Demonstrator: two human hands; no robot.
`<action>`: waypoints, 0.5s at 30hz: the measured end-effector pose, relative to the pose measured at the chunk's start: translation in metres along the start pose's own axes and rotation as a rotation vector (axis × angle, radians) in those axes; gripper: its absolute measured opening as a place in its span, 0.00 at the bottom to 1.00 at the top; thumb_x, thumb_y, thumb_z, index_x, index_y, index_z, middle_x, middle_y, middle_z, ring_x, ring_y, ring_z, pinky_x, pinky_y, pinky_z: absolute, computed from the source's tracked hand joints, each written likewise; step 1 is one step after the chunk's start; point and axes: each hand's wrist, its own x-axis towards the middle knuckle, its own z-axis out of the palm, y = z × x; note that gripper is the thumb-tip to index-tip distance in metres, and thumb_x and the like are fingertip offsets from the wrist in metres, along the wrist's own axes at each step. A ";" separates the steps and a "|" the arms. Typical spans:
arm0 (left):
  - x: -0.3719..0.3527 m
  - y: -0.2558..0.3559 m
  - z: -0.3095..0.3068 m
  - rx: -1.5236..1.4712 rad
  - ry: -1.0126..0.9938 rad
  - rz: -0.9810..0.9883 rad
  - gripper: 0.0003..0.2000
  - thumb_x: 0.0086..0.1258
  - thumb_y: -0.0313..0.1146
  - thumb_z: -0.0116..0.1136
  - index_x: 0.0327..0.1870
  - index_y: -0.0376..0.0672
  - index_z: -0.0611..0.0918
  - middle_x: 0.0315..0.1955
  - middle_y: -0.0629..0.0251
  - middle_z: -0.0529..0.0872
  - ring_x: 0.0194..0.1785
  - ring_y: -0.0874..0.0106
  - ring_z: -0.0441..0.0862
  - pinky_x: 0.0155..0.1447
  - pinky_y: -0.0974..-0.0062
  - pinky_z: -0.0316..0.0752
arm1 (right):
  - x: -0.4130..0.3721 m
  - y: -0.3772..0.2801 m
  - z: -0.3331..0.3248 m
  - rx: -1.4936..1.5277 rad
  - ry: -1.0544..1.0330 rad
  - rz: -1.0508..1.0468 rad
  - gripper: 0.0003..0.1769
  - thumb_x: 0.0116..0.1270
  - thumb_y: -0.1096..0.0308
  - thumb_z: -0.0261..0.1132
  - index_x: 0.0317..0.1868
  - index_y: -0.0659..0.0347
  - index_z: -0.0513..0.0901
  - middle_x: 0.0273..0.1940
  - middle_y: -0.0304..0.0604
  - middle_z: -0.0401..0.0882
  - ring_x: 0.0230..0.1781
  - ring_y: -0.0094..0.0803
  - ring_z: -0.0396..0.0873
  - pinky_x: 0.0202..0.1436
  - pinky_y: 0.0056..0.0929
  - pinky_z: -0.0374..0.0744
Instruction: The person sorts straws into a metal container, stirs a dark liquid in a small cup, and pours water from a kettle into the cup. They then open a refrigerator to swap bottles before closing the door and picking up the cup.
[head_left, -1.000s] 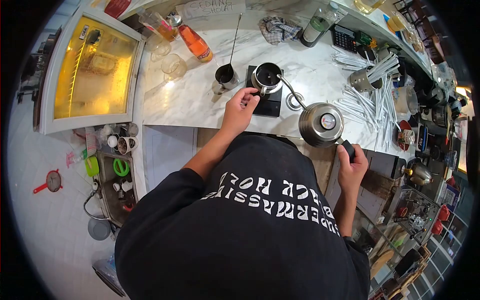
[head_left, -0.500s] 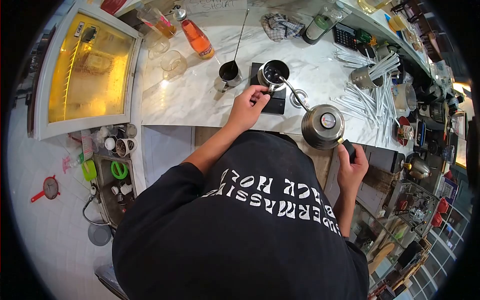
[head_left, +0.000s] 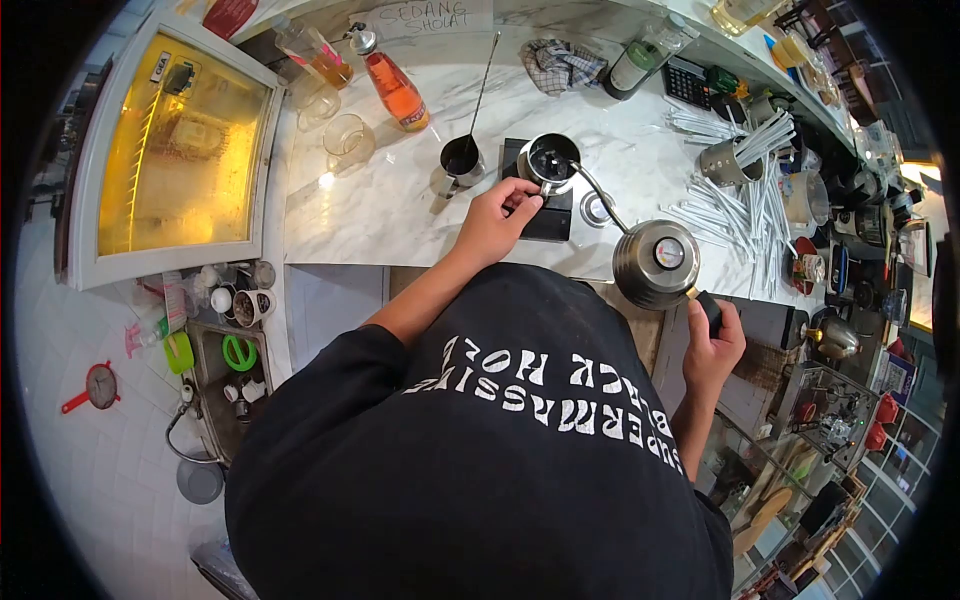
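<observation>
My left hand point(head_left: 500, 220) is closed, its fingers pinching the handle of a metal cup point(head_left: 533, 178). The cup has dark contents and sits on a black scale point(head_left: 547, 222). In my right hand point(head_left: 713, 345) is the black handle of a steel gooseneck kettle point(head_left: 645, 272) with a round dial on its lid. The kettle hangs at the counter's front edge, its thin spout reaching the cup's right rim. Whether water is flowing is too small to tell. Left of the scale stands a second metal cup point(head_left: 462, 160) holding a long-handled bar spoon point(head_left: 486, 85).
A glass point(head_left: 348, 140) and a bottle of red liquid point(head_left: 396, 92) stand at the back left. A checked cloth point(head_left: 563, 67) and a green bottle point(head_left: 640, 62) are behind the scale. Loose straws point(head_left: 735, 210) cover the right side. A lit glass-door cabinet point(head_left: 180, 140) borders the left.
The kettle and my right hand have shifted slightly right, with the spout tip moving toward the cup's right rim. My left hand stays on the cup handle. The whole view has tilted a little.
</observation>
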 end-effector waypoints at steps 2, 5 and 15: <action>0.002 -0.002 -0.003 0.010 -0.015 -0.003 0.12 0.74 0.37 0.67 0.51 0.40 0.86 0.35 0.68 0.88 0.40 0.77 0.83 0.47 0.75 0.76 | -0.001 0.000 0.000 0.004 0.009 0.005 0.09 0.69 0.70 0.75 0.38 0.66 0.83 0.27 0.29 0.76 0.28 0.15 0.69 0.32 0.19 0.69; 0.005 -0.001 -0.003 0.001 -0.047 -0.017 0.11 0.75 0.37 0.66 0.51 0.40 0.86 0.36 0.70 0.87 0.41 0.79 0.81 0.47 0.77 0.76 | 0.000 0.001 -0.001 -0.018 0.016 -0.021 0.09 0.69 0.70 0.75 0.37 0.66 0.83 0.27 0.29 0.76 0.28 0.15 0.69 0.32 0.19 0.69; 0.004 -0.004 -0.001 -0.003 -0.077 -0.052 0.10 0.77 0.35 0.65 0.52 0.40 0.86 0.38 0.74 0.86 0.42 0.83 0.79 0.48 0.81 0.74 | 0.004 0.005 0.008 0.003 0.006 0.011 0.09 0.69 0.70 0.75 0.38 0.66 0.83 0.29 0.29 0.77 0.30 0.15 0.70 0.34 0.18 0.69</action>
